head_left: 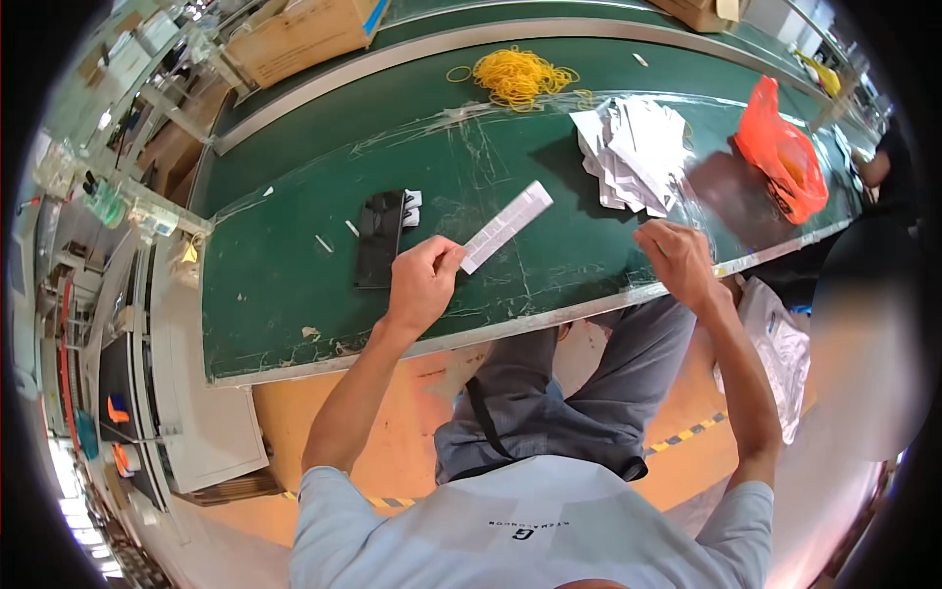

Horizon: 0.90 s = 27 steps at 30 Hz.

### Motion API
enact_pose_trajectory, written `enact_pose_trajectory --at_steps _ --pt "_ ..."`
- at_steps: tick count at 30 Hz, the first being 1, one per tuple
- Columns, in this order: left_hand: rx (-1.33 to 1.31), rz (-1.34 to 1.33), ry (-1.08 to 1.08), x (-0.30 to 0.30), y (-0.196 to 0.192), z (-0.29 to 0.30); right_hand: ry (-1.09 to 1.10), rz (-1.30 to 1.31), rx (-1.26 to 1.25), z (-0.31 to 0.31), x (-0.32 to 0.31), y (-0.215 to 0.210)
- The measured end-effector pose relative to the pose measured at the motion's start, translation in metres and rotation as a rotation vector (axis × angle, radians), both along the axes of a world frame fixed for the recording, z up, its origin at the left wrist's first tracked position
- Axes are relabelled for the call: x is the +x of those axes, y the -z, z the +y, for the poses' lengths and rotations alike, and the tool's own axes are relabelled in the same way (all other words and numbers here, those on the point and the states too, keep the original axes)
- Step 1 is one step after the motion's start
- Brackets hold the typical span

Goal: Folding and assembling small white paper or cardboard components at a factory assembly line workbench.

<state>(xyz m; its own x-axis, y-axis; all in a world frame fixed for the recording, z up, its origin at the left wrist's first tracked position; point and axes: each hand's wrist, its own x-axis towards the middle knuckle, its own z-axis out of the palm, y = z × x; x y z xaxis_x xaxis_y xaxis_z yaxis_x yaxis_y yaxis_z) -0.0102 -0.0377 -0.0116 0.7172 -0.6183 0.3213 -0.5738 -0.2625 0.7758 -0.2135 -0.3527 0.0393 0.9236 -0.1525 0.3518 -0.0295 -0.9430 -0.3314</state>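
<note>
My left hand [425,283] is closed in a pinch on the lower end of a long, narrow printed paper strip [507,228]. The strip slants up to the right, just above the green tabletop. My right hand [675,257] is closed over the table's front edge, below a heap of white folded papers [636,152]. Its fingertips are curled in, and whatever they hold, if anything, is hidden. Beside my left hand lies a flat black rectangular object [380,239], with small white pieces [412,208] at its upper right side.
A tangled pile of yellow rubber bands [520,77] lies at the back of the green table [285,285]. An orange-red plastic bag [785,157] stands at the right. A cardboard box [294,44] is beyond the far rail. Another person [883,177] sits at the right edge.
</note>
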Motion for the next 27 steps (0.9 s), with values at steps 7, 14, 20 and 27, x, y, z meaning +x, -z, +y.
enact_pose_trajectory --at_steps 7,14,20,27 --pt "-0.103 0.632 0.002 -0.033 -0.005 -0.031 -0.086 -0.267 0.049 0.079 0.021 0.031" --pt "-0.222 0.861 0.054 -0.066 0.002 -0.03 -0.178 -0.322 -0.019 0.108 0.05 0.057" --pt "-0.118 0.39 0.07 -0.1 0.019 -0.03 -0.254 -0.145 -0.029 0.083 0.005 0.072" --pt "0.061 -0.374 0.243 -0.105 0.033 -0.026 -0.445 -0.103 -0.056 0.072 -0.018 0.068"
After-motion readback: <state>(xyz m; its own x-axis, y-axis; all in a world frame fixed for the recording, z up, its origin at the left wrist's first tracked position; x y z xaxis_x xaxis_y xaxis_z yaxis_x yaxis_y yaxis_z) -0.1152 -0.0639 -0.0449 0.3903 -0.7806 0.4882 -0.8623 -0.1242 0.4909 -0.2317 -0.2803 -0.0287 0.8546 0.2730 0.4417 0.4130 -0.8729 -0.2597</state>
